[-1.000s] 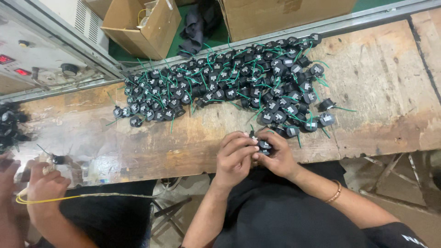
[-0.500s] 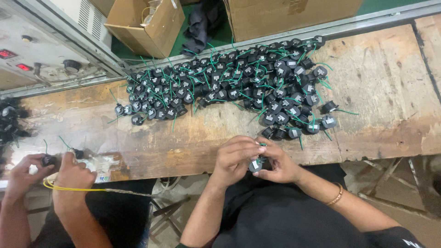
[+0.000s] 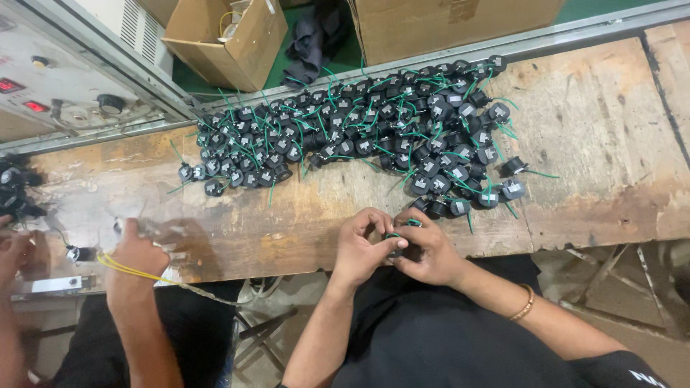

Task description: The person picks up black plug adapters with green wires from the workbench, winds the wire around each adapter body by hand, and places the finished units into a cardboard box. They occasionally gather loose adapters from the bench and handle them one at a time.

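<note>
My left hand (image 3: 361,249) and my right hand (image 3: 433,250) meet at the near edge of the worn wooden workbench (image 3: 604,144). Together they pinch one small round black part with a green wire (image 3: 394,241), mostly hidden by my fingers. A gold bangle (image 3: 524,305) circles my right wrist. Just beyond my hands lies a wide heap of the same black parts with green wires (image 3: 359,129), spread across the bench.
At the left a co-worker's hand (image 3: 135,253) holds a yellow wire (image 3: 129,270) near a small part (image 3: 77,253); their other hand (image 3: 14,248) is at the frame edge. Cardboard boxes (image 3: 230,39) and a grey control panel (image 3: 43,86) stand behind the bench.
My hands stay together on the black part, with the fingers shifted slightly. The co-worker's hands have moved up onto the bench edge with the yellow wire.
</note>
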{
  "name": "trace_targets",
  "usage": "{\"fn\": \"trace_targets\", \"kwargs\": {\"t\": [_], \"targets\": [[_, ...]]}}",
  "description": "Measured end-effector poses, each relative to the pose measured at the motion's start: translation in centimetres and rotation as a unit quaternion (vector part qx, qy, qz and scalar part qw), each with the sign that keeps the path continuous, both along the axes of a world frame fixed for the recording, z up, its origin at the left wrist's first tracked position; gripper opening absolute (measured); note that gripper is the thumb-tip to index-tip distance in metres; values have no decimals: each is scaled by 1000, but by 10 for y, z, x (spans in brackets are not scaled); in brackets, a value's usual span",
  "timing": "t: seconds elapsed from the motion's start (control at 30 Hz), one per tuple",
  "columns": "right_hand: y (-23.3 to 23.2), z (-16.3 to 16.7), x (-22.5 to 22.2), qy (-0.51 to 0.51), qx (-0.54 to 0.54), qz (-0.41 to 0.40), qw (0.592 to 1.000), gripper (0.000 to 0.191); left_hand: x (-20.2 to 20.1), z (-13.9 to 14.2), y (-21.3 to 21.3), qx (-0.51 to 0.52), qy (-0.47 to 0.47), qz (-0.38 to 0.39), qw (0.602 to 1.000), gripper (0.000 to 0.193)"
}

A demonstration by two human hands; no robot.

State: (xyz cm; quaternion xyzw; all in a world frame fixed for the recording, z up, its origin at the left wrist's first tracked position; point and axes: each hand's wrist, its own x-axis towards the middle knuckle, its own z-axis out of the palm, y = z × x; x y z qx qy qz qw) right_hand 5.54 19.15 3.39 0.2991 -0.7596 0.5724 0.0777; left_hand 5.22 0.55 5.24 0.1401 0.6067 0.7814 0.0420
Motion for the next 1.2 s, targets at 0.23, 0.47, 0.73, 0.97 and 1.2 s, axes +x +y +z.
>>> {"fn": "trace_targets", "kwargs": {"t": [0.23, 0.47, 0.73, 0.97, 1.2], "targets": [[10, 5, -4, -126, -251, 136, 950, 38, -55, 15, 3, -215, 222, 115, 944, 19], [7, 0, -2, -242, -397, 190, 865, 27, -79, 18, 21, -433, 295, 212, 825, 20], [6, -11, 0, -250, -395, 148, 871, 41, -81, 9, -1, -418, 274, 220, 838, 30], [7, -11, 3, -260, -373, 152, 878, 47, -87, -8, -4, -226, 131, 268, 927, 22], [13, -22, 1, -123, -202, 19, 972, 72, -26, 4, 7, -33, 54, 133, 989, 22]]}}
